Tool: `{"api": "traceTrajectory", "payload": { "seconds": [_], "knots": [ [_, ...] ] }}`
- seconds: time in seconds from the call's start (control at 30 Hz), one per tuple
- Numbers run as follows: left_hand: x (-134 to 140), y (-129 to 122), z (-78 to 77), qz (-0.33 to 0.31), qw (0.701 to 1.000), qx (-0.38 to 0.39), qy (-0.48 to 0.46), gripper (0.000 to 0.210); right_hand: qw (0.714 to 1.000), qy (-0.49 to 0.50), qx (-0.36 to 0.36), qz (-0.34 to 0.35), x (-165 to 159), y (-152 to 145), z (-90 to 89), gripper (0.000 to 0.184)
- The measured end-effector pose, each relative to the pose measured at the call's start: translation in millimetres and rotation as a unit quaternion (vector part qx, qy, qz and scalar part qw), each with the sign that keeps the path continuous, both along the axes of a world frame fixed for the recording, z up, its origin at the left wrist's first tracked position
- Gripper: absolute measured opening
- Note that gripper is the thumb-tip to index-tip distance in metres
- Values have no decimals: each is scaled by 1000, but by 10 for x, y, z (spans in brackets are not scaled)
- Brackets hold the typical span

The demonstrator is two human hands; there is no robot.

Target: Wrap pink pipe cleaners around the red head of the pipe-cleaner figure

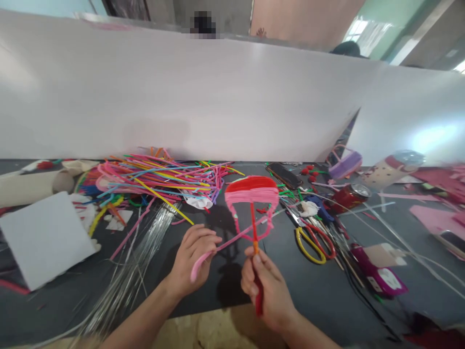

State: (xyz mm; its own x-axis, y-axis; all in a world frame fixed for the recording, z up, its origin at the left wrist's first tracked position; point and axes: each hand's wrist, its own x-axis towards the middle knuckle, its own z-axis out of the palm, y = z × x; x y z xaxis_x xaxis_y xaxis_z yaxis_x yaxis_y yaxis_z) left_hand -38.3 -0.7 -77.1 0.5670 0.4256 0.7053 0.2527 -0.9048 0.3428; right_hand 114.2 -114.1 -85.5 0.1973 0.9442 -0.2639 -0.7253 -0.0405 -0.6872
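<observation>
Upright in front of me is a pipe-cleaner shape (pixel 251 195) with red rows on top, pink rows below and an open pink outline underneath. My right hand (pixel 267 288) is closed around its red and orange stem (pixel 255 237), whose red lower end sticks out below the fingers. A pink pipe cleaner (pixel 232 238) runs from the bottom of that shape to my left hand (pixel 194 259), which is closed on it. Its loose curled end hangs at the near side of the left hand.
Coloured pipe cleaners (pixel 163 179) lie piled at the back left, with thin wires (pixel 152 242) in front. Scissors (pixel 312 242), a phone (pixel 283 175), a red can (pixel 350 198) and a purple box (pixel 385 281) are on the right. A white panel (pixel 218 102) stands behind the dark table (pixel 290 291).
</observation>
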Motion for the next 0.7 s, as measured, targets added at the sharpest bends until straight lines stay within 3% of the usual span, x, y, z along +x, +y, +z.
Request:
{"api": "traceTrajectory", "payload": {
  "seconds": [0.17, 0.37, 0.5, 0.57, 0.7],
  "knots": [
    [-98, 85, -23, 83, 992, -91, -34, 16, 999, 3, -19, -46, 332, 108, 89, 25],
    [-224, 216, -130, 195, 964, -173, -46, 14, 985, -128, -52, -107, 900, 242, 142, 33],
    [-178, 206, -230, 175, 970, -166, -9, 16, 953, -225, -46, -195, 1408, 449, 142, 38],
    [-129, 182, -259, 149, 976, -158, 10, 16, 935, -240, -38, -258, 1674, 592, 141, 35],
    [-47, 163, -279, 102, 981, -158, 44, 18, 912, -258, -32, -318, 2132, 892, 166, 25]
  ]
}}
